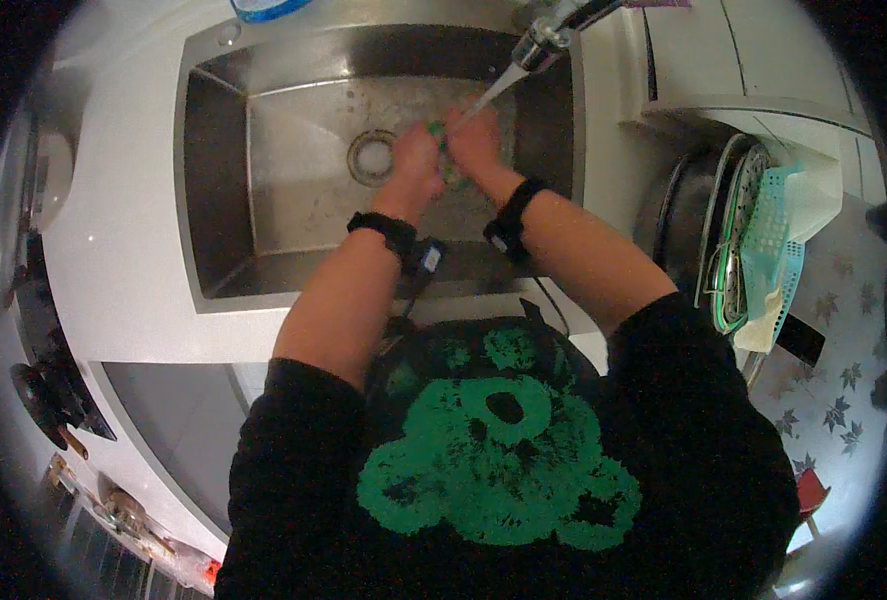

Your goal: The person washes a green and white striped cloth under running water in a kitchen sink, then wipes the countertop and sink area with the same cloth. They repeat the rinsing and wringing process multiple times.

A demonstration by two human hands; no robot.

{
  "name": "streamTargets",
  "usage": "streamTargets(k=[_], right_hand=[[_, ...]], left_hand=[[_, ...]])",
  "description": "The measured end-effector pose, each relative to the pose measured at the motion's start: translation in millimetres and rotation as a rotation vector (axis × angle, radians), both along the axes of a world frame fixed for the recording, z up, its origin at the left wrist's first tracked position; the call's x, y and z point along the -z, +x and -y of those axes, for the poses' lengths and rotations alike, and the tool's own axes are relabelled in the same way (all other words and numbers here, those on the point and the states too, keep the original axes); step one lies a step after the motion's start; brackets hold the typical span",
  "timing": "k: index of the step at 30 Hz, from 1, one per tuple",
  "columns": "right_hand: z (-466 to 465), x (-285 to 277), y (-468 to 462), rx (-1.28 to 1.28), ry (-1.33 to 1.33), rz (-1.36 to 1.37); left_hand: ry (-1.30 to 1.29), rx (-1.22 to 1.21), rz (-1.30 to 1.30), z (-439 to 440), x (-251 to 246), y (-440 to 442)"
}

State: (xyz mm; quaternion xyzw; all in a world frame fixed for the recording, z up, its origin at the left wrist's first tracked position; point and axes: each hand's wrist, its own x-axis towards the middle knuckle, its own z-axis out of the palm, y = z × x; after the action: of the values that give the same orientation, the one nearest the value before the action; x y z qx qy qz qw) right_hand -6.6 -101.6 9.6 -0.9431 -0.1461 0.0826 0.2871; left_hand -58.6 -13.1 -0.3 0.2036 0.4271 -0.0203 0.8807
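Note:
Both hands are close together inside the stainless steel sink [316,225], below the running faucet [537,49]. My left hand [415,161] is just right of the round drain [374,157]. My right hand [477,142] lies under the water stream, which falls from the faucet's nozzle. Between the hands shows something small and green [437,131], blurred and mostly hidden by the fingers; what it is cannot be told. Both hands seem to hold it. Each wrist wears a black band with a small device.
White countertop [128,225] surrounds the sink. At the right stand upright trays and a turquoise perforated basket [770,217]. A dark pan [42,405] is at the far left, and a blue-rimmed container [267,9] sits behind the sink. Thin cables hang near the sink's front edge.

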Motion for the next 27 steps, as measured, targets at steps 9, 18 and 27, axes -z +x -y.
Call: streamTargets(k=[9,18,27], right_hand=[[9.5,4.8,4.0,0.091,0.061,-0.237],[31.7,12.1,20.3,0.145,0.367,-0.65],[10.3,-61.3,8.3,0.016,0.256,-0.602]], left_hand=[[0.021,0.007,-0.047,0.2,1.9,3.3],[-0.063,-0.011,0.027,-15.2,15.9,-3.3],[0.11,0.119,-0.049,-3.7,28.0,-4.7]])
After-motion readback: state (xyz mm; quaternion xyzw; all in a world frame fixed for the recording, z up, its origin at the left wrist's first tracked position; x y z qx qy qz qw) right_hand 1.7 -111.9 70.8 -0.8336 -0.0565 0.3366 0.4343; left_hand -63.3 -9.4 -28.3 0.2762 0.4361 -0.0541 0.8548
